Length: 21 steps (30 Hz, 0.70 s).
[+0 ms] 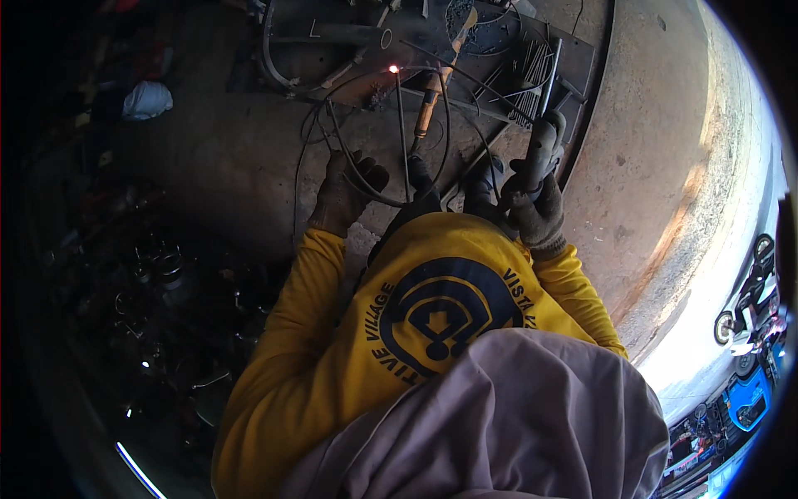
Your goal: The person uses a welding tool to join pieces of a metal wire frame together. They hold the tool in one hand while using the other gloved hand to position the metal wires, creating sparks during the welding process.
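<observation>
A round metal hoop with a straight bar across it stands before me. At the hoop's far side, by the end of the bar, a small spot glows orange-red. My left hand, in a dark work glove, is closed around the hoop's near-left side. My right hand, gloved too, grips a welding electrode holder. A long thin welding rod slants from the holder toward the far left, its tip apart from the glowing spot.
An orange angle grinder lies beyond the hoop on a dark metal plate. Several thin rods are heaped at its right. A pale cloth bundle lies far left. Cluttered metal parts fill the left; a motorcycle stands far right.
</observation>
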{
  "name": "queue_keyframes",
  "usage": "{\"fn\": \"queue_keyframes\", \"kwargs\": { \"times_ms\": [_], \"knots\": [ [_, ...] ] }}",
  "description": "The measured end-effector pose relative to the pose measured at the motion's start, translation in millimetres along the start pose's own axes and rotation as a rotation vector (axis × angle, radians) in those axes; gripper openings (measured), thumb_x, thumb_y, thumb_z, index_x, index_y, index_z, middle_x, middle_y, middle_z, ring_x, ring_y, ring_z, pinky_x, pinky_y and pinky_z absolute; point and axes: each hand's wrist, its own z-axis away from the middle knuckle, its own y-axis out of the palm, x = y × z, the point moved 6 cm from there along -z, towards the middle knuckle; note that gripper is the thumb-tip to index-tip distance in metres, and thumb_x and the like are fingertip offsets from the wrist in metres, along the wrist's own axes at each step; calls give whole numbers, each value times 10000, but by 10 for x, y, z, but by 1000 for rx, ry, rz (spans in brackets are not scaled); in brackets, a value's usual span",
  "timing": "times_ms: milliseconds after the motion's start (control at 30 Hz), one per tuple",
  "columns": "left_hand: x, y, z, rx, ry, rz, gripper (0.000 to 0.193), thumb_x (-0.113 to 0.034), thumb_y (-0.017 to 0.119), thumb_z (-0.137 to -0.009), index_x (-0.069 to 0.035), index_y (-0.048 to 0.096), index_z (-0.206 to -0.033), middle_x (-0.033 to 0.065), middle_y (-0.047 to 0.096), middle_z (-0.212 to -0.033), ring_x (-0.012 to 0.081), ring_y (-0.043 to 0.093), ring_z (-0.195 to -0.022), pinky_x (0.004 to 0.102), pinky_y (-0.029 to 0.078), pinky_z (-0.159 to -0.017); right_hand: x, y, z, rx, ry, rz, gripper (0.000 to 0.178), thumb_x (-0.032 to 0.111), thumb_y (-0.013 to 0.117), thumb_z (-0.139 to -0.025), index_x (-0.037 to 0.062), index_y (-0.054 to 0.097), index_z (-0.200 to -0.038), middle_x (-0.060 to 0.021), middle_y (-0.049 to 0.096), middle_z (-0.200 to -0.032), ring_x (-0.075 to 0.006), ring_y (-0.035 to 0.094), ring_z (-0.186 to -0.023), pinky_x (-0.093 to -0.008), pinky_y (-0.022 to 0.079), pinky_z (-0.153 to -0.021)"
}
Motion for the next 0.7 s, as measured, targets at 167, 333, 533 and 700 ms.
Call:
{"fn": "queue_keyframes", "kwargs": {
  "times_ms": [167, 333, 533, 700],
  "knots": [
    [32, 309, 116, -45, -82, -5, 504, -573, 571, -954, -69, 545, -935, 65, 501, -830, 247, 547, -790, 394, 514, -787, -109, -169, 108, -23, 30, 6, 568, 268, 696, -943, -46, 474, -1362, -59, 652, -923, -140, 635, -724, -252, 507, -649],
    [67, 393, 225, -70, -87, 33, 512, -580, 543, -961, -76, 551, -876, 44, 455, -764, 221, 496, -739, 369, 482, -770, -95, -136, 133, 9, 35, -28, 534, 228, 674, -952, -46, 476, -1366, -60, 655, -934, -141, 633, -738, -259, 510, -675],
    [23, -66, -86, 195, -123, 40, 587, -607, 473, -973, -35, 602, -951, 82, 575, -903, 262, 567, -879, 403, 485, -892, -72, -43, 79, 87, -29, 49, 499, 185, 659, -945, -37, 489, -1359, -42, 645, -928, -127, 620, -770, -265, 512, -718],
    [37, 42, -47, 368, -189, 9, 730, -664, 412, -981, 15, 655, -1091, 123, 683, -1041, 309, 632, -1007, 436, 495, -995, -7, -15, 101, 45, 10, -4, 511, 191, 669, -937, -27, 490, -1364, -36, 639, -928, -120, 612, -770, -260, 507, -724]
  ]
}}
